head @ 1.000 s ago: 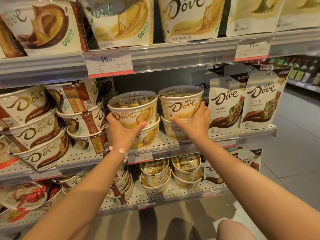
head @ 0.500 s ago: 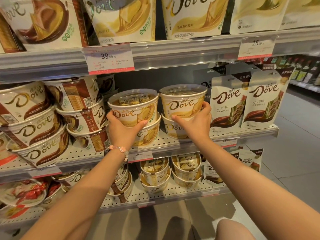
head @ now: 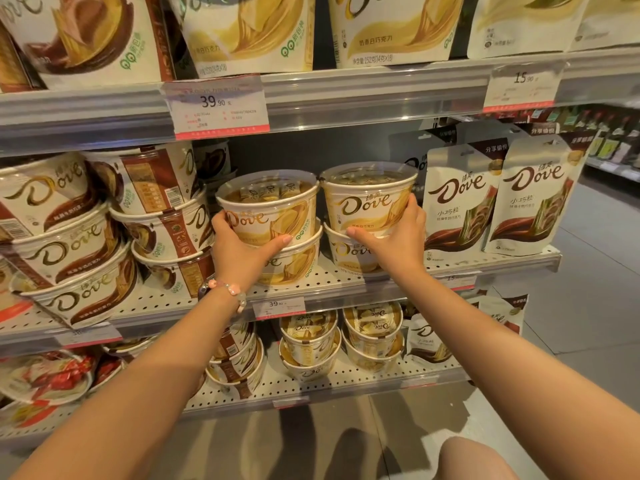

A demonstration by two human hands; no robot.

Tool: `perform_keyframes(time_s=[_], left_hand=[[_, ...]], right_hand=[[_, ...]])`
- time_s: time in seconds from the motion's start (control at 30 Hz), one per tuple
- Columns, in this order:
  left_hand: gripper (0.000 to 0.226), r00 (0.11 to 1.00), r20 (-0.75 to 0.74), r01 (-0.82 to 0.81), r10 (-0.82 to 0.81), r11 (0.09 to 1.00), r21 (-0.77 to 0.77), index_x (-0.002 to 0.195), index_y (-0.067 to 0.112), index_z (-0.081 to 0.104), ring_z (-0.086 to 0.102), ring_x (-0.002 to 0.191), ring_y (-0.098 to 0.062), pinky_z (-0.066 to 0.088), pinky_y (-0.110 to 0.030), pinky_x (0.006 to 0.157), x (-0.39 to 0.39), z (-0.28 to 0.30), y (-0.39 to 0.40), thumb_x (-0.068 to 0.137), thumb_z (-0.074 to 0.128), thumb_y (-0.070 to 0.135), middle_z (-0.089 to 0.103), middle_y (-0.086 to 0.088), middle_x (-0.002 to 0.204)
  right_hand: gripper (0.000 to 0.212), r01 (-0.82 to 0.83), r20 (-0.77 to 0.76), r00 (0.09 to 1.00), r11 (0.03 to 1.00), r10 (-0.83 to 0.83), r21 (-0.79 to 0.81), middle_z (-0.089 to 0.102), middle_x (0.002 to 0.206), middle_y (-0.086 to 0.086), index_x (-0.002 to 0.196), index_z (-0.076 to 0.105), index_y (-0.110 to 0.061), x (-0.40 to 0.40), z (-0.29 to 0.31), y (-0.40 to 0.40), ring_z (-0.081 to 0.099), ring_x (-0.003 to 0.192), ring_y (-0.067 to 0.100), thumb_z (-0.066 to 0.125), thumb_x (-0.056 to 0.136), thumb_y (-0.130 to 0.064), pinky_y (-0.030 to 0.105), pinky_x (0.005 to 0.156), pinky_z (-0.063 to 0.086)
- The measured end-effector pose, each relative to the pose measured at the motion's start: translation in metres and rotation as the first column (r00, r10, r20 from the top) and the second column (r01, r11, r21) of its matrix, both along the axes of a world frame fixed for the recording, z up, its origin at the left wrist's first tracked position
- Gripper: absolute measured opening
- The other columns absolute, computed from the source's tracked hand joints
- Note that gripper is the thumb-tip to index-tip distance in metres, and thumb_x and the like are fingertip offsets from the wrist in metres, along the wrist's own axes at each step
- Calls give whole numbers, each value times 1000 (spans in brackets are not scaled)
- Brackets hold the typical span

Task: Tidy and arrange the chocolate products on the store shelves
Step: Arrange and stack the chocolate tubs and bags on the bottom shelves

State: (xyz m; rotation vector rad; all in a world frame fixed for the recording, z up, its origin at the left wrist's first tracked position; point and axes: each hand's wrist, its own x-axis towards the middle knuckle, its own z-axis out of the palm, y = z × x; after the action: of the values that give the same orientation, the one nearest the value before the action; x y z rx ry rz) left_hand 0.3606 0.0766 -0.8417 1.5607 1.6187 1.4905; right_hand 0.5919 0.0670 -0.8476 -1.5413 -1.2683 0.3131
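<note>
Since half a second ago I see little change: both hands keep their hold on the same two upper tubs, and the view has tipped slightly so the shelves sit a bit lower in frame. At the left of the frame, three brown-swirled Dove tubs [head: 65,258] lean in a tilted stack, with a second stack of three brown tubs [head: 162,223] just beside them. At centre, my left hand [head: 242,251], a beaded bracelet [head: 228,292] on its wrist, curls fingers and thumb round the left cream tub [head: 270,209], which sits on top of a lower cream tub [head: 294,261]. Just beside it, my right hand [head: 398,240] grips the right cream tub [head: 370,199], thumb across its front and fingers round its right side, stacked on another tub [head: 349,254]. So four cream-and-gold tubs stand on the middle shelf [head: 329,282], each with a clear lid and a gold Dove script. At the right of the frame, two Dove pouches [head: 498,199] stand upright on the same shelf. Above, two price tags [head: 218,105] hang from the upper shelf edge.
</note>
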Motion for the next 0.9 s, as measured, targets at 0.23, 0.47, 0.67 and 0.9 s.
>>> perform_keyframes(time_s=[0.23, 0.47, 0.67, 0.9], left_hand=[[108, 1000, 6, -5, 5, 1000, 15, 141, 18, 22, 43, 126, -18, 40, -34, 104, 4, -2, -4, 57, 86, 37, 41, -3, 141], [113, 1000, -14, -26, 26, 1000, -3, 141, 17, 20, 40, 128, -20, 36, -30, 101, 3, 1, -1, 54, 87, 39, 39, -4, 141], [118, 1000, 6, -16, 16, 1000, 13, 146, 19, 16, 37, 131, -19, 36, -40, 108, 3, -7, 2, 54, 86, 43, 36, -3, 145], [102, 995, 76, -76, 66, 987, 145, 145, 17, 19, 26, 135, -9, 23, -22, 110, 16, -31, -31, 66, 82, 35, 27, 3, 148]], right_hand=[[123, 5, 16, 1000, 1000, -5, -1, 22, 152, 7, 150, 7, -14, -1, -3, 0, 23, 140, 24, 81, 60, -53, 41, 113, 26], [118, -66, 26, 998, 998, 66, -4, 26, 152, 6, 150, 11, -15, 7, -5, -3, 26, 139, 24, 79, 61, -55, 47, 113, 28], [113, -122, 16, 992, 992, 122, 32, 26, 152, 5, 150, 11, -16, 12, -9, -10, 27, 139, 21, 78, 66, -51, 40, 114, 26], [92, -179, 17, 984, 973, 179, 145, 23, 153, -2, 149, 15, -18, 13, -30, -46, 20, 134, -1, 73, 79, -34, 13, 108, 20]])
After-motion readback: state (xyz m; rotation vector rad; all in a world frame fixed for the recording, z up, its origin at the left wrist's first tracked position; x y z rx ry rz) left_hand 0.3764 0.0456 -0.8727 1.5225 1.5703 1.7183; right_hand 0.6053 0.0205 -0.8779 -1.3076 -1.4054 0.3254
